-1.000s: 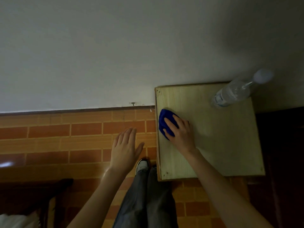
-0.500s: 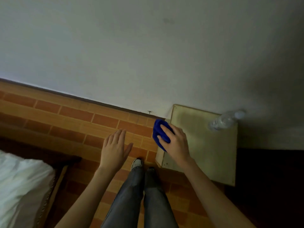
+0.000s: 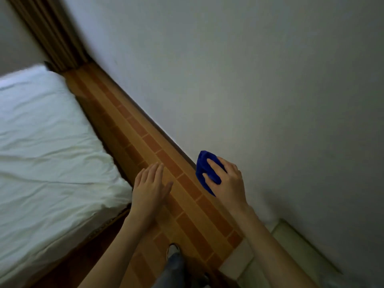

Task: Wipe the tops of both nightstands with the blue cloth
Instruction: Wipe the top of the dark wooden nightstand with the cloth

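head view, tilted hard, looks down a strip of orange brick-pattern floor (image 3: 166,169) that runs between the bed (image 3: 47,154) and the pale wall (image 3: 249,80). take the bed as the landmark. the blue cloth (image 3: 204,171) is bunched in the right hand (image 3: 226,181), fingers curled over it and thumb under, carried in the air on the wall side of the bed and touching nothing else. the left hand (image 3: 150,188) is empty, flat and spread with fingers together, hanging over the floor just beside the bed's near corner.

one nightstand (image 3: 291,256) shows only as a pale corner at the lower right, on the far side of the floor strip from the bed and against the wall; it lies behind and below the right forearm, so the cloth is already off its surface. the other nightstand is not in view, so which way it lies from the hands cannot be told for sure. judging from the task, the next move is a walk to it, and the only open lane runs lengthwise along the floor strip toward the curtain (image 3: 49,36) at the bed's far end. the right hand is the one that carries the cloth, so it is the one to lead. the lane is narrow: the bed's dark wooden edge on one side and the wall's skirting on the other leave room to go forward, little room sideways. the frame is blurred with motion, so fine edges are hard to read.
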